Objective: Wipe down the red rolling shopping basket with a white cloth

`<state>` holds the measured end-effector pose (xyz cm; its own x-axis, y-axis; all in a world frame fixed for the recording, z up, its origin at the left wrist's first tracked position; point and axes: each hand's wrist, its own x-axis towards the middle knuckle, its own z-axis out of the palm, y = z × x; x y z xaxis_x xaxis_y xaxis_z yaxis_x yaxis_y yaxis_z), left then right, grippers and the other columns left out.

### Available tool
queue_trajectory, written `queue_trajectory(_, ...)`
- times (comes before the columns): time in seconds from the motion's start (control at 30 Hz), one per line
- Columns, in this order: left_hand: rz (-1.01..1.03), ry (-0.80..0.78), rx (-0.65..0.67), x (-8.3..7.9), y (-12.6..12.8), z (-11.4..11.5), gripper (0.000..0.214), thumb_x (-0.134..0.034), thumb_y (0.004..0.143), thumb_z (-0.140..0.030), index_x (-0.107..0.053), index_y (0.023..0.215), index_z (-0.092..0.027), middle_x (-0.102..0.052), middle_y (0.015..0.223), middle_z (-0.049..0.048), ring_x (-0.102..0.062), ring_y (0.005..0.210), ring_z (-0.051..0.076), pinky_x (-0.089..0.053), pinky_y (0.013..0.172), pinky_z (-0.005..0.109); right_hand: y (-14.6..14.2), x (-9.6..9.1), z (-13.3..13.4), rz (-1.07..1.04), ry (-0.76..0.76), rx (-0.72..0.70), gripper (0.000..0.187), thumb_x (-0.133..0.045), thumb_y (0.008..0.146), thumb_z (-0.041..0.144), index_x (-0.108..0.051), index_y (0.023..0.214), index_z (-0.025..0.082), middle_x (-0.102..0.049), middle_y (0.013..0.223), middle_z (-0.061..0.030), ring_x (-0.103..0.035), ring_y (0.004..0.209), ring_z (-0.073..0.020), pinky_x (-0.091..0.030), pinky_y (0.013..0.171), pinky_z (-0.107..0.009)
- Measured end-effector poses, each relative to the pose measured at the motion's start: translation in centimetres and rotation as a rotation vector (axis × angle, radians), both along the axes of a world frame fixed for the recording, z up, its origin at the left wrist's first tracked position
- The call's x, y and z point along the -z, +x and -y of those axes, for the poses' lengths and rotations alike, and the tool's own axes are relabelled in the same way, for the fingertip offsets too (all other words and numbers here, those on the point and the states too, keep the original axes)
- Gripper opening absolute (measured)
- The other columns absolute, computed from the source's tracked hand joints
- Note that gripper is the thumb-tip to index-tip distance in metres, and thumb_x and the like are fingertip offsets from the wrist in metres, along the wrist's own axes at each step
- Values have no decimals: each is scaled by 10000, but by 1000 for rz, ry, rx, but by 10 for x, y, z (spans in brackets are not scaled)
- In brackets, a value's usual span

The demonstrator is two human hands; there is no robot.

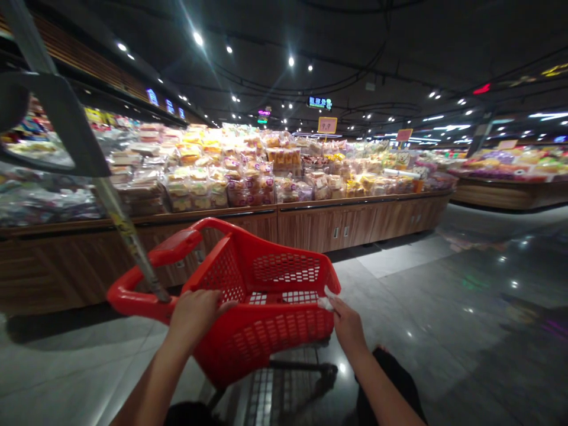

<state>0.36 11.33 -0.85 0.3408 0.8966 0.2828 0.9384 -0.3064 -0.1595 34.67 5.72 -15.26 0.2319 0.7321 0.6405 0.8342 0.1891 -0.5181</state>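
Note:
A red plastic shopping basket (270,278) sits tilted on a metal cart frame (284,384) in front of me. It looks empty inside. My left hand (195,313) grips the near rim of the basket at its left corner, fingers curled over the edge. My right hand (346,322) holds the near right corner of the rim, with something small and white pinched at the fingertips. The basket's red handle (151,278) loops out to the left, and a grey metal pole (124,225) crosses it.
A long wooden display counter (310,225) piled with packaged bread and snacks runs across the view ahead. Another display (510,183) stands at the far right. Glossy dark floor tiles (465,307) stretch to the right. Price signs (327,125) hang above.

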Motion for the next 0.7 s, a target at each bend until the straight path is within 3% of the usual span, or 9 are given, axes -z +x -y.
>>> queue_trajectory(0.2, -5, -11, 27, 0, -10, -4, 498, -279, 867, -518, -609, 679, -196, -707, 761, 110, -644, 790, 276, -369, 730, 367, -58, -7, -9, 15, 5, -197, 511, -442, 718, 5, -634, 1136, 225, -645, 1148, -52, -594, 1075, -190, -469, 947, -363)
queue_trajectory(0.33, 3, -25, 36, -2, -14, -4, 504, -278, 864, -525, -607, 672, -195, -704, 755, 107, -640, 786, 278, -373, 730, 367, -33, -10, -2, 6, -58, -213, 539, -415, 714, -10, -621, 1152, 227, -638, 1161, -41, -587, 1083, -171, -438, 978, -352)
queue_trajectory(0.5, -7, -22, 49, -3, -22, -8, 490, -292, 863, -517, -606, 662, -198, -696, 737, 105, -636, 769, 297, -376, 708, 379, 13, -3, 5, -22, -156, -48, 473, -410, 720, 7, -667, 1079, 175, -652, 1130, -77, -606, 1053, -194, -451, 959, -357)
queue_trajectory(0.6, 15, -5, 33, -1, -20, -10, 439, -343, 855, -494, -613, 677, -196, -692, 766, 91, -627, 797, 284, -367, 734, 383, 9, -1, 3, -42, -147, -35, 471, -401, 724, 10, -674, 1067, 182, -663, 1110, -69, -612, 1037, -189, -459, 947, -346)
queue_trajectory(0.7, 111, 39, 33, 10, 4, -3, 331, -435, 832, -460, -635, 793, -199, -685, 908, 73, -603, 895, 267, -354, 803, 393, -8, -3, 2, -50, -107, -62, 463, -412, 727, 19, -667, 1083, 173, -666, 1094, -79, -613, 1023, -188, -461, 939, -327)
